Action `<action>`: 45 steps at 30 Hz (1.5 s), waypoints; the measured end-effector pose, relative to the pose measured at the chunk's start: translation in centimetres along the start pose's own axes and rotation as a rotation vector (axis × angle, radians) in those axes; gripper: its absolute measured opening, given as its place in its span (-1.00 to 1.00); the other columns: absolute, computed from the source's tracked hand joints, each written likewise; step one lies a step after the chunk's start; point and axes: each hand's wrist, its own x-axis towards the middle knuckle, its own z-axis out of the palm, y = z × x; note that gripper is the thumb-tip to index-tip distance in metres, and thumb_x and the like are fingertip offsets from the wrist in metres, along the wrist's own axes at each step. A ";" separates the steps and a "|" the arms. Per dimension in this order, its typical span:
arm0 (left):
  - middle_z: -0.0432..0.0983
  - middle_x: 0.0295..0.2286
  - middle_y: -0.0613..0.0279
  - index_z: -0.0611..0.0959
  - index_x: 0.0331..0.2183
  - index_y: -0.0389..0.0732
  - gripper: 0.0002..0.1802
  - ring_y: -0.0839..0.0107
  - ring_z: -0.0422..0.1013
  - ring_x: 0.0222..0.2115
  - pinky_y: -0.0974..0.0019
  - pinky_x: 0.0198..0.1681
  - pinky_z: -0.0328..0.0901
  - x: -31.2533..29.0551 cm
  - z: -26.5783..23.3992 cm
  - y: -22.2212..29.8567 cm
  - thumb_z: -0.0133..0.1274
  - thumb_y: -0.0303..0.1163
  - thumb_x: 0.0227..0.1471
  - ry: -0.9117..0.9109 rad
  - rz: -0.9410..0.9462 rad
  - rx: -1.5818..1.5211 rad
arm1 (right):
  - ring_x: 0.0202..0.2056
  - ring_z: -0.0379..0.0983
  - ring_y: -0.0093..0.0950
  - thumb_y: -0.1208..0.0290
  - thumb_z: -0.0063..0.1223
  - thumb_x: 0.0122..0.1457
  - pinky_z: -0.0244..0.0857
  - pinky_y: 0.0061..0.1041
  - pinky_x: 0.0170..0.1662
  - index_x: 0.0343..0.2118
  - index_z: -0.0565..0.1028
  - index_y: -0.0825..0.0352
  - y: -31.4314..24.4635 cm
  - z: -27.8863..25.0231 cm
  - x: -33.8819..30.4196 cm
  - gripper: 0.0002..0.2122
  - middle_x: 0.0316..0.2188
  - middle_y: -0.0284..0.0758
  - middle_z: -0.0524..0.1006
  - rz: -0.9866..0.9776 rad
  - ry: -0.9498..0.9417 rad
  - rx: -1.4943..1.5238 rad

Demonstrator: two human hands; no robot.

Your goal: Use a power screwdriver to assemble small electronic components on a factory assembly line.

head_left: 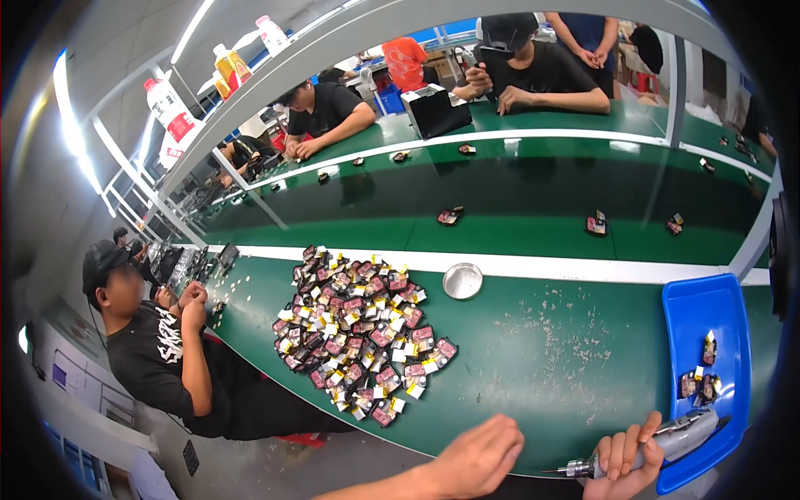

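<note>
Screwdriver (687,432) lies inside the right hand's (628,465) curled fingers (616,454).

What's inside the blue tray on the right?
At least three small black-and-pink parts lie in the blue tray. The grey power driver in the right hand crosses its near end, so whatever is directly beneath can't be seen.

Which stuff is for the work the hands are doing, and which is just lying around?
Seems part of the work:
- screwdriver, in the right hand
- piled parts
- blue tray, holding more parts
- scattered bits
- round dish, perhaps

Probably just about:
- bottles on the overhead frame
</note>
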 end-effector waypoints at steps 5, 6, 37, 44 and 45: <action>0.41 -0.47 0.08 0.47 -0.42 -0.33 -0.95 0.20 0.37 -0.48 0.28 -0.41 0.30 -0.7 1.9 0.7 0.01 -0.60 -0.01 0.059 -0.101 -0.215 | -0.74 0.01 -0.64 0.50 -0.14 0.11 0.01 -0.63 -0.56 -0.36 0.34 0.35 0.3 3.2 0.6 -0.93 -0.75 -0.49 0.12 -0.159 0.070 -0.006; 0.41 -0.47 0.10 0.47 -0.42 -0.33 -0.96 0.23 0.37 -0.48 0.30 -0.42 0.30 -0.9 2.4 0.9 0.00 -0.59 0.00 0.074 -0.132 -0.267 | -0.74 0.01 -0.65 0.50 -0.13 0.10 0.01 -0.64 -0.56 -0.37 0.34 0.36 0.4 3.2 0.6 -0.93 -0.75 -0.49 0.12 -0.195 0.100 -0.008; 0.41 -0.51 0.21 0.51 -0.43 -0.32 -0.94 0.40 0.33 -0.54 0.39 -0.47 0.26 -2.2 4.7 2.2 0.00 -0.55 0.07 0.167 -0.328 -0.628 | -0.72 0.04 -0.64 0.48 -0.08 0.10 0.06 -0.61 -0.52 -0.36 0.34 0.35 1.0 2.7 0.1 -0.92 -0.74 -0.48 0.13 -0.162 0.150 -0.001; 0.39 -0.53 0.11 0.49 -0.46 -0.34 -0.96 0.19 0.34 -0.52 0.26 -0.46 0.26 -1.5 4.2 2.5 0.02 -0.58 0.00 0.157 -0.195 -0.381 | -0.73 0.03 -0.64 0.49 -0.15 0.13 0.04 -0.61 -0.55 -0.36 0.33 0.34 0.9 2.6 0.2 -0.94 -0.75 -0.48 0.12 -0.148 0.136 -0.011; 0.39 -0.53 0.09 0.49 -0.47 -0.34 -0.96 0.16 0.35 -0.52 0.24 -0.45 0.26 -1.4 4.1 2.6 0.02 -0.58 -0.01 0.154 -0.175 -0.348 | -0.73 0.02 -0.64 0.49 -0.16 0.14 0.04 -0.61 -0.56 -0.36 0.32 0.34 1.0 2.7 0.3 -0.94 -0.75 -0.48 0.12 -0.152 0.143 -0.036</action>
